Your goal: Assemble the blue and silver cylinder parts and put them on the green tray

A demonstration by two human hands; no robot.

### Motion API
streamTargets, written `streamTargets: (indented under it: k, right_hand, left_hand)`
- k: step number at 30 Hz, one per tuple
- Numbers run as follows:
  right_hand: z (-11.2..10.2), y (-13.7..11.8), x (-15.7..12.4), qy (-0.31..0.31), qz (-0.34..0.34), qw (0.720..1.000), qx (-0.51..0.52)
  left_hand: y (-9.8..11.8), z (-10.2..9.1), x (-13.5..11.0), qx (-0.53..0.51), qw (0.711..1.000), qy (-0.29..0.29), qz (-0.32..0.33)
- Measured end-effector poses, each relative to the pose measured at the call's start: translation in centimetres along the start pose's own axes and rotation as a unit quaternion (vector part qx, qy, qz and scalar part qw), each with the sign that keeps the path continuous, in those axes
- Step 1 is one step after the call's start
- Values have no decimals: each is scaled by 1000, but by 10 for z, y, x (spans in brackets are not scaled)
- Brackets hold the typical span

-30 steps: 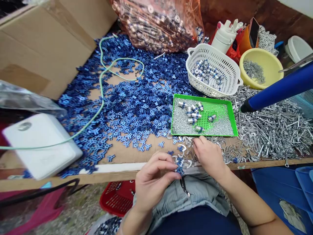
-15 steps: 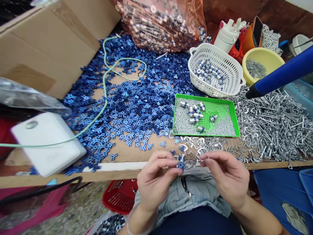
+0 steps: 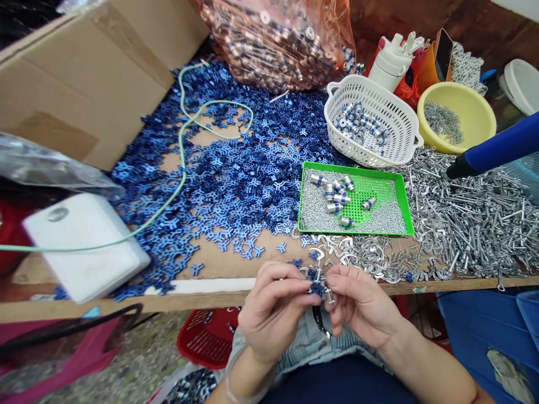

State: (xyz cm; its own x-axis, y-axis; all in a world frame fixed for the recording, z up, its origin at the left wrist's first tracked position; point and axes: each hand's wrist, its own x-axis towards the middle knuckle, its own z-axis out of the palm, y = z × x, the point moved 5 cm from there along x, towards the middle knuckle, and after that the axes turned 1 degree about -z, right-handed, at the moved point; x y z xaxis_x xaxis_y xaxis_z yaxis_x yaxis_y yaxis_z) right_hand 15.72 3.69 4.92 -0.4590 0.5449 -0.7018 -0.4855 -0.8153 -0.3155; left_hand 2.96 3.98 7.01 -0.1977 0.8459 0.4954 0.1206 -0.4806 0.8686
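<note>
Just below the table's front edge, my left hand [image 3: 273,308] pinches a small blue three-armed piece [image 3: 316,288] between thumb and fingers. My right hand [image 3: 362,306] is closed right beside it, fingertips holding a small silver metal part [image 3: 329,293] against the blue piece. Both hands meet over my lap. A heap of blue three-armed pieces [image 3: 236,174] covers the table ahead. A green tray [image 3: 402,193] with several silver-and-blue cylinders [image 3: 337,196] lies just beyond my hands.
A white basket [image 3: 404,126] holds more cylinders. A yellow bowl [image 3: 475,109] holds springs. Silver metal parts [image 3: 471,219] are piled at right under a blue tube [image 3: 497,148]. A cardboard box [image 3: 84,73], white scale [image 3: 84,247] and green cable [image 3: 177,179] sit left. A red basket [image 3: 202,342] is on the floor.
My right hand came off the table near the green tray with a small silver part and moved left to meet my left hand, which stayed put holding the blue piece.
</note>
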Motion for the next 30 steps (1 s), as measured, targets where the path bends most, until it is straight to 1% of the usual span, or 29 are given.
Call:
streamTargets:
  k: [4,9,12,15,17,19,20,21,22,23,24,25,26,27,28,29,30]
  right_hand:
    - [-1,1,0,6,-3,1000,-3]
    - [0,-1,0,6,-34,999,0]
    - [1,-1,1,17,-58,998,8]
    - [1,0,4,29,-85,996,3]
    - [-3,1,5,38,-92,995,-18]
    - [-10,0,6,53,-108,991,-65]
    - [-15,-3,5,64,-131,984,-103]
    - [-21,-8,4,83,-167,970,-153]
    - [-26,-15,2,109,-216,946,-218]
    - [-30,-22,-1,138,-273,905,-296]
    - [-31,-30,-4,166,-333,845,-384]
    - [-28,-36,-6,188,-386,769,-473]
    - [-23,-39,-7,199,-428,684,-557]
    - [-17,-39,-5,199,-454,598,-630]
    - [-10,-38,-1,192,-465,522,-689]
    - [-5,-35,3,184,-465,461,-733]
    - [-2,-33,7,178,-458,416,-765]
  left_hand:
    - [0,0,2,26,1000,-11,-5]
    - [0,1,2,37,999,-36,8]
    - [-3,4,0,23,999,-36,-13]
    - [-7,5,-2,7,998,-22,-58]
    - [-11,4,-3,-6,996,-5,-89]
    - [-15,-1,-2,-18,994,18,-108]
    - [-17,-4,-1,-22,993,31,-111]
    - [-20,-9,0,-25,993,45,-111]
    - [-23,-14,1,-24,992,61,-109]
    - [-26,-19,2,-21,991,78,-106]
    - [-29,-24,2,-15,990,95,-103]
    - [-32,-29,3,-7,989,110,-100]
    - [-34,-33,3,3,987,124,-98]
    - [-36,-36,3,13,986,134,-95]
    - [-37,-38,2,24,986,138,-91]
    - [-37,-39,1,33,986,137,-86]
    - [-37,-40,0,41,987,132,-81]
